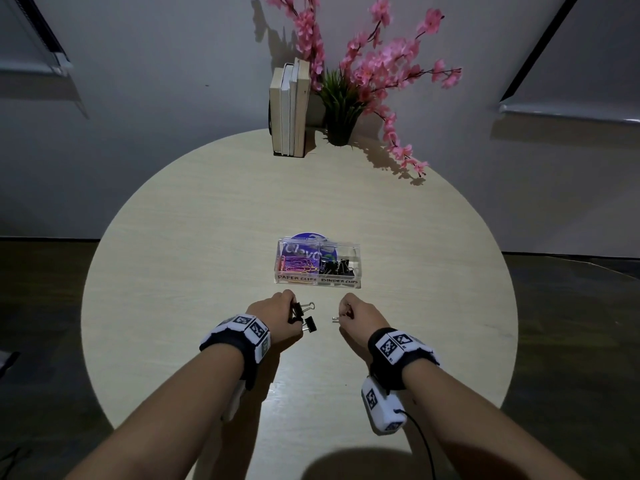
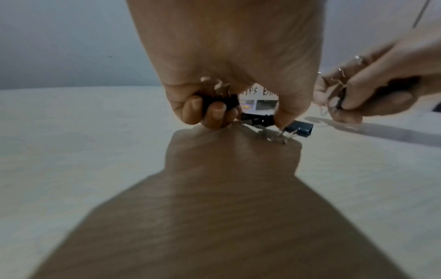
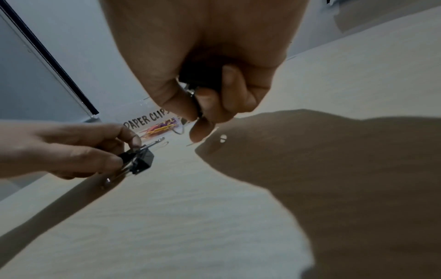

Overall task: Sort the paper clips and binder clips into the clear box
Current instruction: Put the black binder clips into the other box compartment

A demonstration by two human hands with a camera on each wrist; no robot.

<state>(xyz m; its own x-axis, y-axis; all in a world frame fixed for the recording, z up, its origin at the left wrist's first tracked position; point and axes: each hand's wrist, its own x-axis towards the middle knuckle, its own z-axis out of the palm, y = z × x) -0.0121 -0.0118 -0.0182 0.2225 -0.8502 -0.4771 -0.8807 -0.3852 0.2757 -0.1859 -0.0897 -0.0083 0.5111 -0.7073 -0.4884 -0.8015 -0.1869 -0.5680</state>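
From above, the clear box (image 1: 318,263) stands in the middle of the round table (image 1: 207,220). Its left part, marked for paper clips, holds coloured ones, and its right part already holds black binder clips. Just in front of it the left hand (image 1: 277,315) is curled around black binder clips (image 1: 304,315), and the right hand (image 1: 360,315) is a closed fist with some thin wire showing.

In the left wrist view, the fingers (image 2: 214,113) fold around one black clip (image 2: 219,100), while the thumb tip presses near another clip (image 2: 299,128) low at the table.

In the right wrist view, the right hand's fingers (image 3: 229,90) are curled over something dark with wire loops; I think a binder clip, perhaps with a paper clip, but I cannot tell.

The risk, I think, is that each hand carries several pieces, so one may slip, or fall in the wrong part.
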